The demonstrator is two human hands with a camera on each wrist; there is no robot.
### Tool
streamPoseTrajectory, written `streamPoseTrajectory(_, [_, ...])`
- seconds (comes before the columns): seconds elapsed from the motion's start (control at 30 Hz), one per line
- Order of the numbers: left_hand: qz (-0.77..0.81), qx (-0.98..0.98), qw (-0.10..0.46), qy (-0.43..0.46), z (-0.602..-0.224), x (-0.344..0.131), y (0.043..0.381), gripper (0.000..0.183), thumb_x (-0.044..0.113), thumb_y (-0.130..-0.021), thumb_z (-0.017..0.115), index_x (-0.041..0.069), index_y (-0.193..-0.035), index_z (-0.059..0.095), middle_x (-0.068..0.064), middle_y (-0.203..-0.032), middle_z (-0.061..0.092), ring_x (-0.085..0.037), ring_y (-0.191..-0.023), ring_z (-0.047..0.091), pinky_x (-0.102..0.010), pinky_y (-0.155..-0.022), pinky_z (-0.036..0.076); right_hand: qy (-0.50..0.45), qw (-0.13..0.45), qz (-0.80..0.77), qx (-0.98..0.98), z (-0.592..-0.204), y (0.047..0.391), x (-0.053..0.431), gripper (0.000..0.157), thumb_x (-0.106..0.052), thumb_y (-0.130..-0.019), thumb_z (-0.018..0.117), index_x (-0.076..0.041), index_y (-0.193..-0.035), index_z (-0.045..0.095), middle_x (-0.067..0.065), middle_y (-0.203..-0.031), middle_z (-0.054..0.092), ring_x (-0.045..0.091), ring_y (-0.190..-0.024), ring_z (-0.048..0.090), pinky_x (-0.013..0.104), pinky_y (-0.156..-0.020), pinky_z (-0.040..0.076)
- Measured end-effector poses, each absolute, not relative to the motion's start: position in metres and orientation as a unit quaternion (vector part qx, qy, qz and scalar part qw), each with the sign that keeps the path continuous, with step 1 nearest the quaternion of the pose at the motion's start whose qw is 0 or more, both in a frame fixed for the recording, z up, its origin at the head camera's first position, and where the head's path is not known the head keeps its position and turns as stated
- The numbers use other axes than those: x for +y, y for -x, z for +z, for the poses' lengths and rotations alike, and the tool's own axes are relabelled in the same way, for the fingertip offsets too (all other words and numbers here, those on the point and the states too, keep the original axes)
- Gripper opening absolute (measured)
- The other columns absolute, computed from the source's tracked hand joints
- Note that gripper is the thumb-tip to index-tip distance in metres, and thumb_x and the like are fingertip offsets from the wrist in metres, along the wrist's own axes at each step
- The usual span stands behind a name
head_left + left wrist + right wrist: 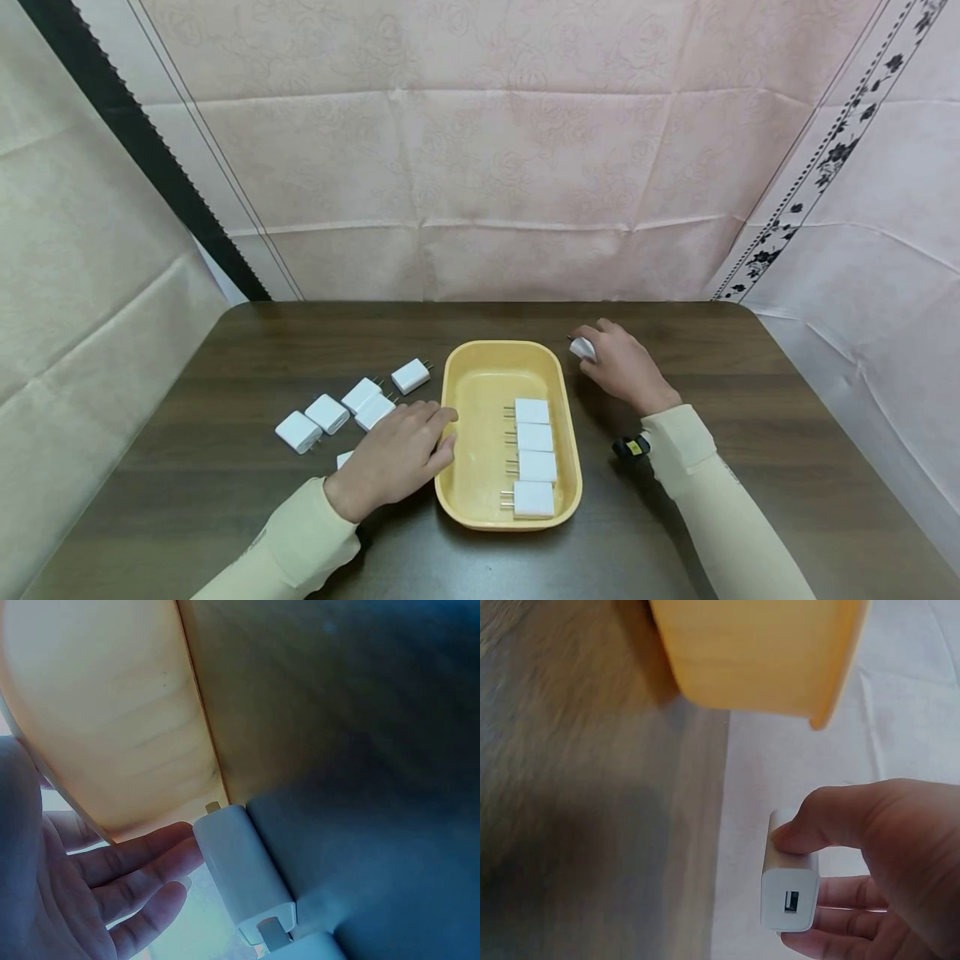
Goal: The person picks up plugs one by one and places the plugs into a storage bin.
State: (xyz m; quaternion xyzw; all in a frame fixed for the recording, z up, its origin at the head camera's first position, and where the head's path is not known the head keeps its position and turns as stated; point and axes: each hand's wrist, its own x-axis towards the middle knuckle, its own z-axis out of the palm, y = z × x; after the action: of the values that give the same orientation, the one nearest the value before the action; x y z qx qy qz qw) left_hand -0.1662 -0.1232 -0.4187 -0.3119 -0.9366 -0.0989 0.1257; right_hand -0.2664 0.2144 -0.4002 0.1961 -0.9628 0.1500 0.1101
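A white USB wall charger (pixel 790 881) is pinched between the thumb and fingers of my right hand (pixel 621 367), just right of the tray's far end. Its USB port faces the right wrist camera. My left hand (pixel 397 454) lies at the left rim of the yellow tray (pixel 468 492), thumb and forefinger reaching over the edge. In the left wrist view, its other fingers extend loosely outside the tray, near a white charger (pixel 244 870). Inside the tray, several white chargers (pixel 534 467) form a column along the right side, prongs pointing left.
Left of the tray, several loose white chargers (pixel 327 414) lie on the dark wooden table (pixel 247 375); one is partly hidden by the left hand. A dark band with a yellow patch (pixel 632 447) is at the right wrist. Pale patterned cloth (pixel 525 167) hangs behind the table.
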Motion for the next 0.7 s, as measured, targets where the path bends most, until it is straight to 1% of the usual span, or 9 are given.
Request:
streamPoseTrajectory(0.3, [-0.102,-0.939,0.117,0.307,-0.418,-0.123,0.166,0.033,0.031,-0.098,0.053,0.010,-0.116,0.071,-0.002,-0.109,0.072,-0.018,-0.102,0.066,-0.039,-0.092,0.053,-0.199,0.119,0.148,-0.961,-0.384,0.256,0.201,0.038,-0.003,-0.086,0.069,-0.006,-0.124,0.069,0.016,-0.109,0.065,0.029,-0.092,0.062,0.047,-0.081,0.056])
streamPoseTrajectory(0.7, [-0.101,-0.937,0.123,0.310,-0.418,-0.123,0.167,0.032,0.031,-0.098,0.053,0.010,-0.115,0.071,-0.002,-0.108,0.072,-0.018,-0.101,0.066,-0.039,-0.091,0.054,-0.229,0.147,0.168,-0.947,-0.366,0.240,0.185,0.039,-0.006,-0.088,0.071,-0.008,-0.127,0.069,0.013,-0.119,0.066,0.028,-0.104,0.061,0.044,-0.085,0.056])
